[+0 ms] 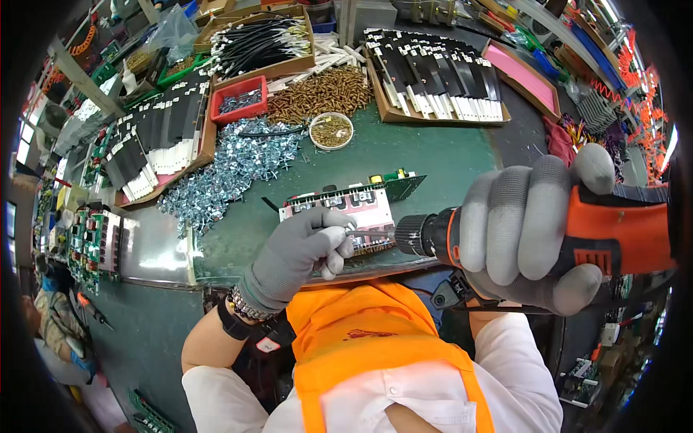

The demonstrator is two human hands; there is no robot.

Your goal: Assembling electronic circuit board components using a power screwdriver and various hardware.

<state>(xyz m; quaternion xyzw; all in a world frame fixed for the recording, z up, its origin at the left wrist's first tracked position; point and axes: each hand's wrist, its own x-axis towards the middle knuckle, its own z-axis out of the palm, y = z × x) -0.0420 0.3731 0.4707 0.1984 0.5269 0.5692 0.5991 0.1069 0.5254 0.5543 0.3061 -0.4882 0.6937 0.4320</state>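
My right hand (521, 227), in a grey glove, is wrapped round an orange and black power drill (613, 227). The drill lies level, its long thin bit (372, 233) pointing left. At the bit's tip, the gloved fingers of my left hand (307, 249) are pinched together. A small shiny piece shows between those fingertips, too small to name. Just behind and below them a green circuit board (398, 186) with a pale metal plate (379, 206) rests near the bench's front edge. My left hand and the bit hide part of the plate.
Blue-silver metal clips (227, 169) lie heaped at left, beside a red bin (239, 99) of small parts. Brass-coloured screws (321, 94) are piled behind a round tub (331, 131). Cardboard trays of black-and-white strips (440, 79) stand at the back. More circuit boards (94, 245) sit far left.
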